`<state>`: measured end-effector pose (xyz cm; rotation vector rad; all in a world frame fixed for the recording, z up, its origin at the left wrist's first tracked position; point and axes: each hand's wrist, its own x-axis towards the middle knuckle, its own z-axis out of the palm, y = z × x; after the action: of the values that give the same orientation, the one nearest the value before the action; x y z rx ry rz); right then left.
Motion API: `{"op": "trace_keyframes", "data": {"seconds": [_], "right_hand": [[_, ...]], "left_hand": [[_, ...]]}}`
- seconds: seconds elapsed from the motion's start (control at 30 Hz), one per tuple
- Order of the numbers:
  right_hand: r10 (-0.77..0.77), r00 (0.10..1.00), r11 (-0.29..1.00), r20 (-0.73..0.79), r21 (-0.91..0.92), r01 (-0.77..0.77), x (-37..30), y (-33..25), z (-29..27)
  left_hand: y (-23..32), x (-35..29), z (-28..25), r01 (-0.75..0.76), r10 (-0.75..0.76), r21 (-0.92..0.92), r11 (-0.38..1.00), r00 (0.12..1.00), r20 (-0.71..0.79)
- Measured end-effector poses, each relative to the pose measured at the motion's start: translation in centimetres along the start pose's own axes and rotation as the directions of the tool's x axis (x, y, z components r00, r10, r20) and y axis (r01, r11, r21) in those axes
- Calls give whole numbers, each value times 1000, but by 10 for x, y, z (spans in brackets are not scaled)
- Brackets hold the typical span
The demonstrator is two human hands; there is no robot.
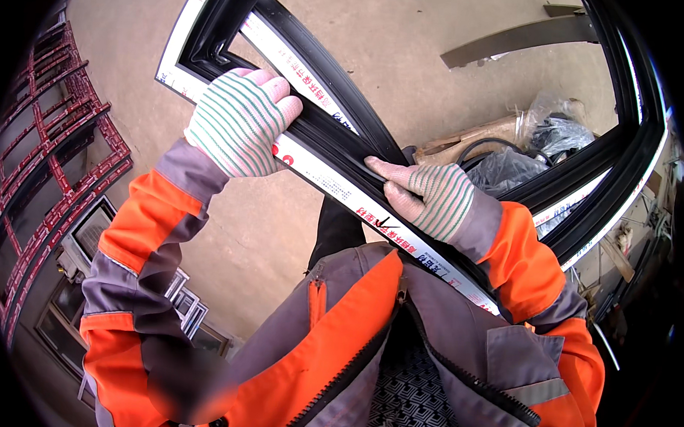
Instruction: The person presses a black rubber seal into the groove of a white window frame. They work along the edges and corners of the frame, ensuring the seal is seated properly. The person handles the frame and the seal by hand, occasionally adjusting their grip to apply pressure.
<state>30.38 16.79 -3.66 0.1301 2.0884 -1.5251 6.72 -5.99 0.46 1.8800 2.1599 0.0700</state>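
A black window frame (322, 130) with white printed film on its outer face lies slantwise in front of my body. My left hand (240, 121), in a white glove with green stripes, is closed over its near bar, close to the left corner. Farther right along the same bar is my right hand (435, 198), gloved alike with bare fingertips. Its forefinger and thumb are closed at a thin black sealing strip (365, 168) on the bar's inner edge. The palm side of the right hand and its curled fingers are partly hidden.
Another black frame (622, 159) stands at the right. Beyond the bar lie clear plastic bags (509, 168) on cardboard and a long flat grey strip (521, 40). Red-wrapped racks (58, 158) stand at the left, with several framed panels (188, 302) below them.
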Motion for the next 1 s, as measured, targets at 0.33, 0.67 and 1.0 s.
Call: {"op": "trace_keyframes", "data": {"seconds": [0.33,0.67,1.0], "right_hand": [[43,996,999,84,17,-45,-2,-10,-8],[100,990,994,102,35,-104,7,-23,-13],[43,996,999,72,-22,-41,7,-13,-8]], "left_hand": [[2,5,-4,61,-59,-4,998,985,160],[-28,-1,-6,22,-31,101,995,995,91],[-28,0,-7,7,-14,80,997,996,91]]}}
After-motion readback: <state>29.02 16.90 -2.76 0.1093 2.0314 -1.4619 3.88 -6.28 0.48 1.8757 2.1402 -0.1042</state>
